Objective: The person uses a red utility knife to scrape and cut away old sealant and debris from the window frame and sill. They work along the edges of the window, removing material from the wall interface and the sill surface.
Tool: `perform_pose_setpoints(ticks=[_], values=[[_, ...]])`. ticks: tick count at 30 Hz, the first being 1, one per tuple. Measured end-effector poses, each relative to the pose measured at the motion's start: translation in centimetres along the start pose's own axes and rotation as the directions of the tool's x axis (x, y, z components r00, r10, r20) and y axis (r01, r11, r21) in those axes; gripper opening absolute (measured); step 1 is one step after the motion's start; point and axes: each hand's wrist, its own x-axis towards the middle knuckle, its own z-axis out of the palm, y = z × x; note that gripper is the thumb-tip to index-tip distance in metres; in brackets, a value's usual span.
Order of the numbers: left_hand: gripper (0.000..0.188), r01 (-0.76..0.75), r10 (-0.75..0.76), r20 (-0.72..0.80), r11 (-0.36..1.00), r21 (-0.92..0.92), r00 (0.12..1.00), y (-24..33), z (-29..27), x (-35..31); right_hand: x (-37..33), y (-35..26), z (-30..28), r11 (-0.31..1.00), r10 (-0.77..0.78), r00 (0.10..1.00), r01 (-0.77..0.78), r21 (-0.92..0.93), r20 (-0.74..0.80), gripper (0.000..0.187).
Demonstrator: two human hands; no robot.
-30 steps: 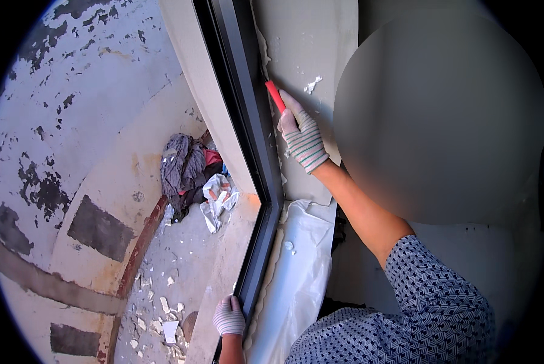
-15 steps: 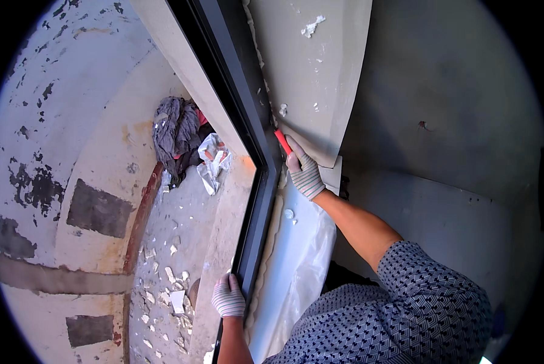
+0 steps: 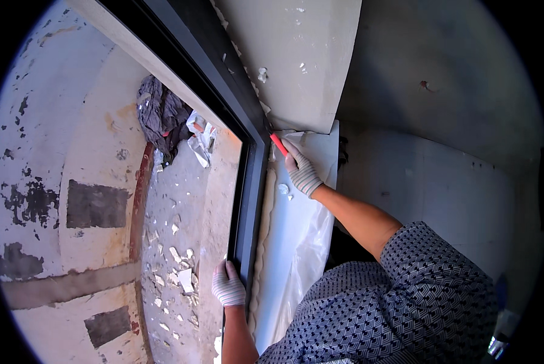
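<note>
My right hand point(image 3: 302, 169), in a white striped glove, is closed round a red-handled knife point(image 3: 278, 144). The knife's tip is at the inner corner of the dark window frame point(image 3: 258, 164), where the wall meets the sill; its blade is too small to make out. A bead of dried foam point(image 3: 265, 224) runs along the frame beside the sill, and more foam lines the frame up the wall point(image 3: 302, 79). Lower down, my gloved left hand point(image 3: 228, 286) grips the frame's edge, the fingers partly hidden.
White plastic film point(image 3: 305, 242) covers the sill, with small foam scraps point(image 3: 283, 189) on it. Outside the opening lie pale broken pieces point(image 3: 186, 280), a dark crumpled cloth point(image 3: 161, 115) and a white bag point(image 3: 200, 142). A grey wall point(image 3: 430, 164) stands at the right.
The knife has come down along the frame to the corner by the sill. My view has shifted, and more of the sill shows. My left hand stays on the frame.
</note>
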Motion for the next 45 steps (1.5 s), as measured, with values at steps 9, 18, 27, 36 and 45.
perform_pose_setpoints(ticks=[9, 18, 27, 36, 45], values=[[0.026, -0.016, 0.016, -0.015, 1.0, -0.006, 1.0, -0.5, 0.7, 0.4, -1.4, -7.1, -1.2, 0.581, 0.67, 0.708, -0.688, 0.436, 0.223, 0.033], [0.025, -0.008, 0.008, -0.022, 1.0, -0.019, 1.0, -0.6, 0.9, 0.2, 1.4, -6.1, 0.6, -0.093, 0.763, 0.435, -0.657, 0.748, 0.478, 0.036], [0.025, -0.029, 0.028, -0.035, 0.999, -0.017, 0.999, -0.2, 1.2, 0.3, 4.1, -7.1, 2.2, -0.421, 0.603, 0.433, -0.541, 0.728, 0.67, 0.044], [0.025, -0.001, 0.001, -0.037, 1.0, 0.015, 0.999, 0.3, 1.3, 0.4, 7.0, -8.4, 0.3, -0.503, 0.549, 0.397, -0.546, 0.67, 0.735, 0.036], [0.024, 0.002, -0.002, -0.025, 1.0, 0.019, 1.0, 0.1, 1.4, 0.3, 6.4, -15.4, -2.6, -0.46, 0.276, 0.569, -0.629, 0.626, 0.774, 0.038]])
